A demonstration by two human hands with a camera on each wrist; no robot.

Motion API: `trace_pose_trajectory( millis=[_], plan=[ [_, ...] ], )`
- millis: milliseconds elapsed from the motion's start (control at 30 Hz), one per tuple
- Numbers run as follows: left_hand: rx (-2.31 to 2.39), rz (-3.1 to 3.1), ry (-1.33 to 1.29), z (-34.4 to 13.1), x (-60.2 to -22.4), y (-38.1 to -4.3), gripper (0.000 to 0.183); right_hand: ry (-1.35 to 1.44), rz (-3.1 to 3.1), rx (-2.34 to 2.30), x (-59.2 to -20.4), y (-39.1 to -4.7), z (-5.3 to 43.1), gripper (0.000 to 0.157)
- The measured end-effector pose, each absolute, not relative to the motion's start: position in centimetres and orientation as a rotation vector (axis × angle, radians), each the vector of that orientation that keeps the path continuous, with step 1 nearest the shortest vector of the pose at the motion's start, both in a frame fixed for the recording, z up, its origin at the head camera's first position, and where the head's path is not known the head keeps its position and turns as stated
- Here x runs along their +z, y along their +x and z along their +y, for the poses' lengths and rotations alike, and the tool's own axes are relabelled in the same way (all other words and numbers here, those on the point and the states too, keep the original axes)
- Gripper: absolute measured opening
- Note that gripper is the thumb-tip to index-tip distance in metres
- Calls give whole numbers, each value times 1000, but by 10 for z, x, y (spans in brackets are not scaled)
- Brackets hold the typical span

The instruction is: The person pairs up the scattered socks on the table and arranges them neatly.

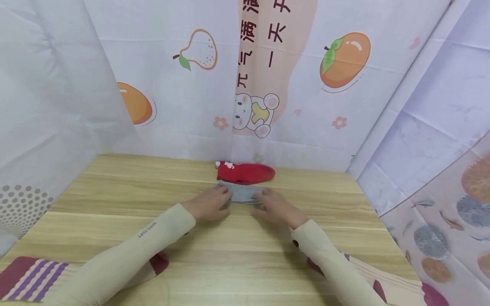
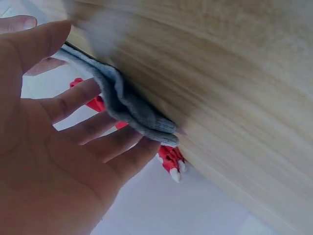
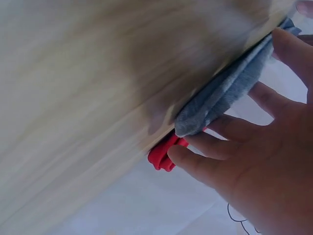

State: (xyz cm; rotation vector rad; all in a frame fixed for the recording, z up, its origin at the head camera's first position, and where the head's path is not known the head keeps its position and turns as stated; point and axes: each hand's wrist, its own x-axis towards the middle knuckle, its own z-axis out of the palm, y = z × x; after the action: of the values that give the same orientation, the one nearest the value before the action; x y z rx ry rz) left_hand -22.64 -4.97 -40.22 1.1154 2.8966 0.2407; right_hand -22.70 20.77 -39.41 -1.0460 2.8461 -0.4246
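A folded grey sock (image 1: 242, 193) lies flat across the far middle of the table. My left hand (image 1: 209, 203) rests its fingertips on the sock's left end. At the other end my right hand (image 1: 276, 207) touches the cloth in the same way. In the left wrist view, spread fingers (image 2: 73, 100) lie along the top of the grey sock (image 2: 117, 95), uncurled. The right wrist view shows fairly straight fingers (image 3: 217, 147) against the grey sock (image 3: 220, 95). Just behind it, a folded red sock (image 1: 249, 173) with a white pattern lies near the curtain.
A cream sock with purple stripes (image 1: 36, 278) lies at the front left, partly under the left sleeve. Another cream and maroon sock (image 1: 398, 280) is at the front right, partly hidden by the right sleeve. A printed curtain (image 1: 172, 106) borders the table's (image 1: 237, 255) back edge.
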Motion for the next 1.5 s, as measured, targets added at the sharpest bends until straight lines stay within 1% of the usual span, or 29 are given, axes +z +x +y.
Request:
trace_pose_trajectory(
  millis=[200, 333, 433, 500, 567, 767, 1000, 1200, 1333, 1500],
  plan=[
    [221, 2936, 1076, -54, -396, -210, 45, -1019, 2911, -365, -396, -218, 204, 47],
    [223, 3005, 1150, -64, -387, -189, 40, -1196, 2989, -349, -397, -207, 200, 46],
    [244, 3047, 1194, -73, -383, -172, 34, -1368, 3060, -332, -396, -196, 196, 39],
    [269, 3057, 1195, -80, -381, -161, 31, -1427, 3075, -328, -396, -186, 192, 35],
    [280, 3066, 1168, -88, -380, -150, 33, -1448, 3066, -306, -395, -177, 187, 33],
    [288, 3129, 1073, -107, -382, -119, 37, -1495, 2977, -261, -390, -156, 163, 32],
    [237, 3156, 943, -119, -384, -94, 41, -1554, 2899, -316, -385, -139, 135, 31],
    [252, 3225, 885, -140, -384, -77, 41, -1620, 2878, -343, -385, -131, 120, 18],
    [320, 3242, 772, -157, -386, -67, 41, -1628, 2835, -343, -386, -129, 111, 19],
    [416, 3261, 579, -180, -385, -54, 42, -1650, 2783, -353, -386, -125, 97, 28]
  ],
)
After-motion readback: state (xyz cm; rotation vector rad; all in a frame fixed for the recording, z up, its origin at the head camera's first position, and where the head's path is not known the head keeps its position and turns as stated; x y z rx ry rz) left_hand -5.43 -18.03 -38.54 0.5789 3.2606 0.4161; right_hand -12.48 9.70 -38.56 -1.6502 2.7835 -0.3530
